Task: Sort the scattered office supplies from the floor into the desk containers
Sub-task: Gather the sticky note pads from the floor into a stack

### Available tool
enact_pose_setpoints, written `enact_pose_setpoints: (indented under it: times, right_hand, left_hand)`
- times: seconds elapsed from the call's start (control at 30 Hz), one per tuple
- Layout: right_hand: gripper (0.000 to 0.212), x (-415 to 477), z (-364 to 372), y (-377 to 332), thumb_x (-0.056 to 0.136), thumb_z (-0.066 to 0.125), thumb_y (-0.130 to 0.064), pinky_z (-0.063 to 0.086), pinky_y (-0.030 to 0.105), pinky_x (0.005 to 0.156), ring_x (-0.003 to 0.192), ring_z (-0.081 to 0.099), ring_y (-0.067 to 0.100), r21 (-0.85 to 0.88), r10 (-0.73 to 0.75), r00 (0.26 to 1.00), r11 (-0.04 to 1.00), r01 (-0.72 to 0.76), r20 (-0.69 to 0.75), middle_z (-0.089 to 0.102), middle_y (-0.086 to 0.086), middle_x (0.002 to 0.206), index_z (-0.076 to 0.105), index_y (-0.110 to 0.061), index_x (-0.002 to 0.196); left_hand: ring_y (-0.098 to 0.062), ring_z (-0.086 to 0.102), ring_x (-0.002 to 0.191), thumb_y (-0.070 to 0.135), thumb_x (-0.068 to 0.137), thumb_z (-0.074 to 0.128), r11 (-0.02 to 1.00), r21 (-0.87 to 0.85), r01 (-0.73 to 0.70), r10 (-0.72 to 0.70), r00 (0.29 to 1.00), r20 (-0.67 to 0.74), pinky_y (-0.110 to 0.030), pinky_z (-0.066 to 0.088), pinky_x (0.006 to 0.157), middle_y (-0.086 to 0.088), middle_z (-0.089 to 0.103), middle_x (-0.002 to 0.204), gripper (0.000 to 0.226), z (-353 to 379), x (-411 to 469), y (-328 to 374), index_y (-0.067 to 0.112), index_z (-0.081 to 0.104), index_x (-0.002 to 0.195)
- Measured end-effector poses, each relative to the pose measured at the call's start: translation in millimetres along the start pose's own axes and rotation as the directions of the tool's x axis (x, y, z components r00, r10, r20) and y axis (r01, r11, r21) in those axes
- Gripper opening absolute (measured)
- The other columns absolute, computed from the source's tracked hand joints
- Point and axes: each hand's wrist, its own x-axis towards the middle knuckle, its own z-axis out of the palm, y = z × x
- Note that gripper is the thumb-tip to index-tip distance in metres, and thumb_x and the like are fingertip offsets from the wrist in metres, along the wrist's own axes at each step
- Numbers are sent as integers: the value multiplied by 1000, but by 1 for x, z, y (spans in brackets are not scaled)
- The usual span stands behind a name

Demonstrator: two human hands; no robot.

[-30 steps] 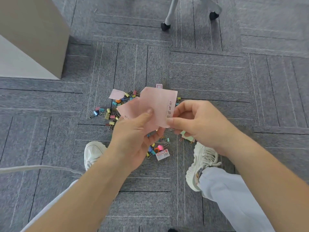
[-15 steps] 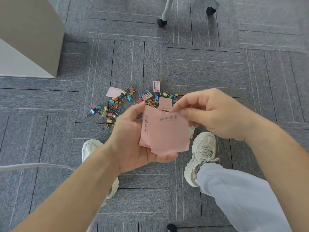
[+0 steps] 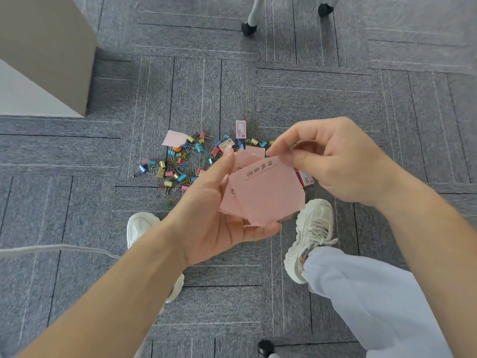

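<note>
Pink sticky notes [image 3: 268, 197], printed with dark characters along 1 edge, fanned into a loose stack and held above the floor between both hands. Cradled from below by left hand [image 3: 214, 218], fingers curled under the lower edge, thumb raised against the stack's left side. Top corner of the front sheet pinched between thumb and forefinger of right hand [image 3: 335, 164], remaining fingers loosely curled.

Beyond the hands, on grey carpet tiles [image 3: 322, 104]: coloured binder clips [image 3: 180, 166] mixed with paper clips in a scattered heap, 1 loose pink note [image 3: 174, 138] at its far left edge, 1 small red-and-white staple box [image 3: 240, 129] at its far side, second staple box [image 3: 305, 178] partly hidden under the right hand.

2 white sneakers [image 3: 139, 226] planted either side of the stack, pale trouser leg [image 3: 374, 306] at lower right. White cable [image 3: 51, 248] across the left. Beige cabinet corner [image 3: 46, 47] at upper left; black chair castors [image 3: 248, 28] along the top.
</note>
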Motion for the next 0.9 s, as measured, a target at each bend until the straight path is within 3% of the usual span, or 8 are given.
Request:
enact_pose_setpoints:
  times: [0.07,0.13,0.2,0.43,0.6,0.7,0.8,0.9]
  right_hand:
    - [18,1,1,-1,87,67,-10,48,48,63,70,60,41,-12,-16,1000,1000,16,0,73,15,80,72,-27,85]
    - [24,2,0,-1,88,69,0,49,26,60,62,64,14,-2,-25,1000,1000,25,-3,73,-8,73,71,-24,86]
    - [26,2,-2,-2,87,69,5,47,12,66,66,64,0,17,-33,999,999,34,-14,72,-14,75,70,-21,88]
    - [23,5,7,-7,82,74,5,58,27,75,80,72,13,63,-75,997,995,76,-13,76,1,89,69,-17,89]
    - [14,5,18,-5,79,77,-10,53,44,64,71,67,29,-62,-155,984,987,150,-83,75,1,81,74,-24,83]
    - [12,6,17,-4,78,80,-19,52,36,61,72,64,23,-65,-167,981,985,161,-100,75,1,91,75,-28,85]
    - [25,6,6,-3,75,83,-28,47,19,60,70,58,8,-6,-22,998,1000,21,-60,71,-12,90,70,-34,95]
    - [20,5,8,0,80,80,-16,57,32,62,72,66,27,-30,56,997,998,-54,48,74,3,88,71,-26,95]
  left_hand:
    - [-39,66,95,65,84,45,1000,-22,-7,7,1000,0,-46,56,71,-17,70,108,61,-1,-2,2,15,76,100]
    - [-42,64,101,68,82,45,1000,-22,-2,2,1000,19,-47,55,76,-19,67,114,68,-1,-3,3,13,74,107]
    - [-48,57,115,70,78,48,1000,-22,13,-11,999,53,-50,53,82,-23,62,124,81,-3,-5,3,8,65,126]
    - [-54,53,119,65,74,54,999,18,41,-44,981,190,-49,52,89,-29,58,127,84,-1,-10,2,-1,63,126]
    - [-59,47,122,54,74,68,998,39,48,-56,968,243,-48,54,87,-35,51,134,81,1,-11,0,-6,59,127]
    - [-53,51,117,48,69,74,999,21,46,-50,961,273,-48,52,88,-31,53,132,83,-1,-9,0,-4,56,131]
    - [-49,52,116,42,75,67,998,18,53,-56,959,276,-47,51,88,-29,52,133,78,-2,-8,1,-2,51,137]
    - [-48,54,114,23,74,63,999,25,41,-46,956,289,-49,52,88,-29,52,129,68,-3,-7,0,0,51,136]
